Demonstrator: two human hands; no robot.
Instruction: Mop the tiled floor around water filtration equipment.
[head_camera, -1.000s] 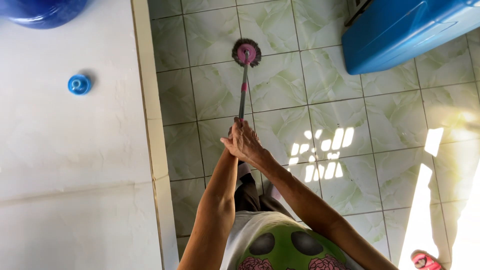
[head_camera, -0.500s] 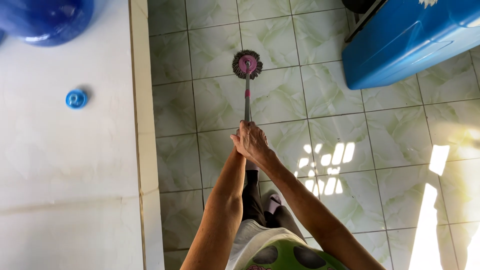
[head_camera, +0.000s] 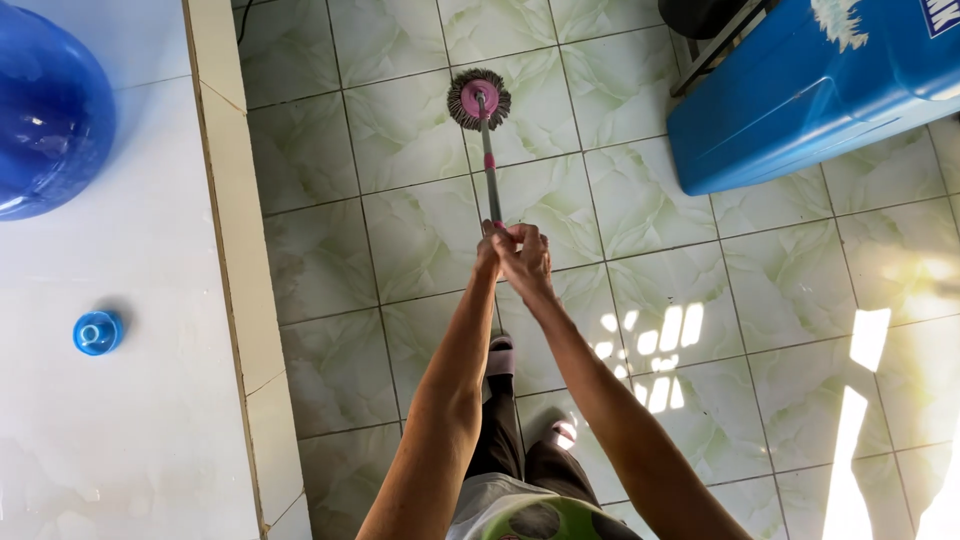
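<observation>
both hands have slid a little farther out along with the mop since half a second ago, and the mop head now sits farther from the person's feet, closer to the far tiles. left hand (head_camera: 489, 252) and right hand (head_camera: 527, 262) are stacked together at the near end of the mop handle (head_camera: 490, 170), fingers wrapped and clamped round it, pink grip just peeking between them. out from there the thin grey shaft runs away to the round mop head (head_camera: 478, 98), grey strands fanned around a pink hub, pressed flat on the green marbled floor tiles (head_camera: 400, 230). to the far right a blue plastic bin (head_camera: 810, 90) lies tipped on the floor, well apart from the mop. on the left, a raised white tiled ledge (head_camera: 130, 400) carries a small blue bottle cap (head_camera: 97, 332) and, at the far corner, a big blue water jug (head_camera: 45, 110). no wet streaks tell cleaned from uncleaned, so i'd judge it mid-job, with the sunlit tiles on the right not yet reached.
</observation>
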